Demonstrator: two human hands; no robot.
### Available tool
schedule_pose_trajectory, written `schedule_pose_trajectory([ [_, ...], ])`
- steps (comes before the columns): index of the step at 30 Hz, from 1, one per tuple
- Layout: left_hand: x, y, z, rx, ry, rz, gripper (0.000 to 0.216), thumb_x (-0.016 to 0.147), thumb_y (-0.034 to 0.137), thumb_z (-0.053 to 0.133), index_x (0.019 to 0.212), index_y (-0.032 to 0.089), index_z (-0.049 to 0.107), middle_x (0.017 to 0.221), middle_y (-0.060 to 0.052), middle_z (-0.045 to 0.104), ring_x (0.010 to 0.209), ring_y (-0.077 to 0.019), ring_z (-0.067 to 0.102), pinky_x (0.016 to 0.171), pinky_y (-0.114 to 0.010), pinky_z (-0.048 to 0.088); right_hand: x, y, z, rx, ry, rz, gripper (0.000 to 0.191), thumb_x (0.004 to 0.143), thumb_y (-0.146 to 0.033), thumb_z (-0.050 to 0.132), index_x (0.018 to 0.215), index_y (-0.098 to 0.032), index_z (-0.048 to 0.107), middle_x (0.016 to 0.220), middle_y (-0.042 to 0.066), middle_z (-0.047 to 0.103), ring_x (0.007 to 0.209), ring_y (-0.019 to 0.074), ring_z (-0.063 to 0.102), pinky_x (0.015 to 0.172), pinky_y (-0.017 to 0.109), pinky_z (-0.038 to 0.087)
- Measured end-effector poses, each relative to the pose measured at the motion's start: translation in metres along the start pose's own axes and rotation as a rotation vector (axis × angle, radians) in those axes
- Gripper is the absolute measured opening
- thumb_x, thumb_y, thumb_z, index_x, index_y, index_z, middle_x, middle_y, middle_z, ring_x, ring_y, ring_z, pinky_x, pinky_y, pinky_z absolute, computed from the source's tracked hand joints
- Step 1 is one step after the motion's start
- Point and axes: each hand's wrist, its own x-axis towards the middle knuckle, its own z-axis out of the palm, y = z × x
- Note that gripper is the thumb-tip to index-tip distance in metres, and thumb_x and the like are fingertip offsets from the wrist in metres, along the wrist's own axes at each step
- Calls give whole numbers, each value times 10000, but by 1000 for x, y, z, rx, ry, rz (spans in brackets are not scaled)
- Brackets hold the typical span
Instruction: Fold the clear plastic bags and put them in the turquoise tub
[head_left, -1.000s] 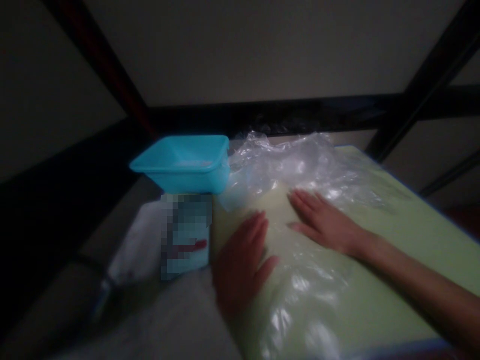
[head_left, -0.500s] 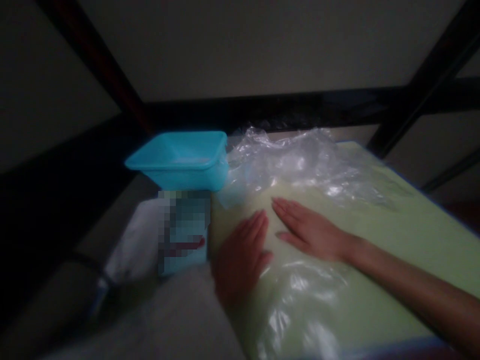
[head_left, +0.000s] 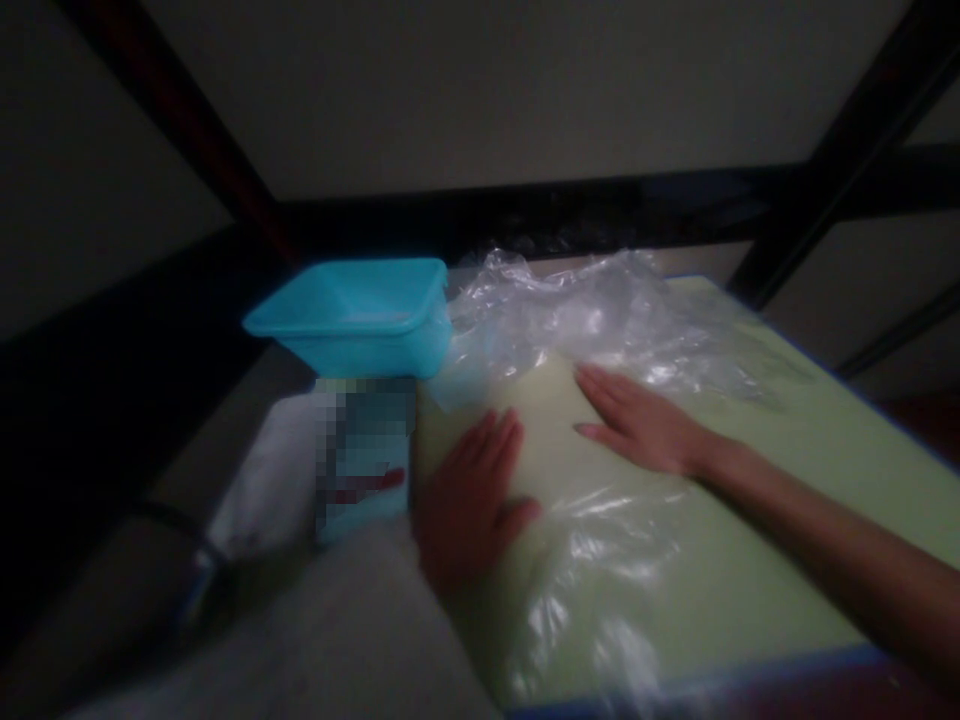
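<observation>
Since 0.5 s ago the right hand (head_left: pixel 645 425) has slid back up and to the right across the clear plastic bag (head_left: pixel 600 570), while the left hand (head_left: pixel 469 490) has edged slightly left. The 2 hands were nearly touching then and now lie apart.

Behind everything runs a black frame (head_left: pixel 525 215) of bars against a pale wall. Below it lies the green mat (head_left: pixel 825 470), blue-edged, which carries the bag. The bag covers the mat's left part and holds a pale, creamy mass (too dim and blurred to say what), with its loose, crumpled film bunched at the far end. Just beside that far-left corner sits a turquoise tub (head_left: pixel 352 315), raised on a carton (head_left: pixel 367 460) whose face is blurred out. A white cloth (head_left: pixel 259 480) lies just left of the carton.

Both hands are spread flat, palms down, fingers straight and close together, pressing on the bag's top and grasping nothing. The left rests at the near-left edge with its thumb out to the right. The right lies farther in, fingertips pointing left, just short of the crumpled film.

As I judge it, the filling is being flattened, and that goes best with broad, even palm pressure worked from the middle outward. Weight is best kept off the loose far end — so the mass does not creep that way — and light along the left edge, where the bag lies close against the carton.
</observation>
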Motion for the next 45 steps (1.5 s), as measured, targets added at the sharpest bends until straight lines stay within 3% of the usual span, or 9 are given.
schedule_pose_trajectory([
  [5, -3, 3, 1, -25, 259, -36, 520, 943, 394, 371, 1399, 143, 359, 1466, -132, 390, 1377, -279, 319, 1117, -523, 306, 2, 0, 0, -20, 3, 67, 771, 920, -632, 232, 1453, -78, 281, 1491, 176, 302, 1392, 278, 241, 1137, 456, 230],
  [8, -4, 7, -2, -55, 326, -41, 422, 939, 346, 385, 1326, 192, 452, 1398, -98, 489, 1321, -257, 416, 1112, -505, 334, 3, -3, -1, -42, 2, 134, 767, 934, -603, 227, 1422, -19, 325, 1482, 217, 299, 1391, 293, 242, 1139, 462, 211],
  [13, -5, 10, -4, -107, 291, 13, 334, 916, 273, 449, 1196, 133, 564, 1292, -117, 581, 1235, -262, 502, 1063, -484, 403, 5, -12, -12, -19, 60, 147, 660, 945, -513, 344, 1386, -25, 394, 1456, 227, 353, 1366, 317, 305, 1121, 497, 245],
  [17, -3, 11, -5, -125, 167, 99, 344, 924, 250, 430, 1229, 143, 550, 1355, -94, 538, 1287, -229, 456, 1111, -468, 339, 4, -23, -20, 140, 95, -50, 526, 948, -404, 412, 1384, -110, 427, 1444, 160, 407, 1338, 258, 376, 1094, 452, 336],
  [21, 1, 12, -10, -98, -41, 99, 446, 911, 283, 444, 1327, 123, 459, 1423, -116, 457, 1333, -245, 401, 1119, -497, 299, 2, -28, -20, 299, -17, -231, 496, 963, -355, 403, 1423, -172, 369, 1470, 97, 382, 1331, 198, 392, 1090, 400, 360],
  [27, 1, 10, -11, -64, -96, 123, 573, 908, 410, 436, 1399, 123, 365, 1483, -144, 356, 1380, -260, 316, 1121, -495, 262, -1, -23, -25, 394, -143, -322, 737, 890, -455, 539, 1487, -192, 196, 1526, 96, 257, 1395, 217, 252, 1129, 411, 271],
  [36, 2, 9, -12, -60, -118, 124, 591, 894, 445, 458, 1382, 120, 385, 1459, -155, 395, 1372, -264, 326, 1121, -489, 259, -5, -29, -34, 398, -235, -409, 1200, 621, -600, 736, 1501, -169, 42, 1558, 146, 79, 1425, 270, 70, 1143, 442, 151],
  [41, 1, 8, -11, -55, -38, 153, 596, 907, 473, 414, 1380, 112, 393, 1430, -151, 437, 1347, -275, 370, 1116, -493, 286, -14, -30, -42, 431, -262, -455, 1215, 612, -572, 757, 1501, -219, 6, 1564, 115, -1, 1420, 284, 24, 1132, 462, 145],
  [45, -1, 6, -12, -90, 70, 213, 588, 926, 487, 380, 1390, 126, 388, 1439, -138, 430, 1357, -287, 353, 1134, -493, 264, -19, -30, -60, 503, -334, -439, 1218, 577, -563, 779, 1498, -264, 40, 1562, 90, 95, 1416, 285, 91, 1116, 475, 204],
])
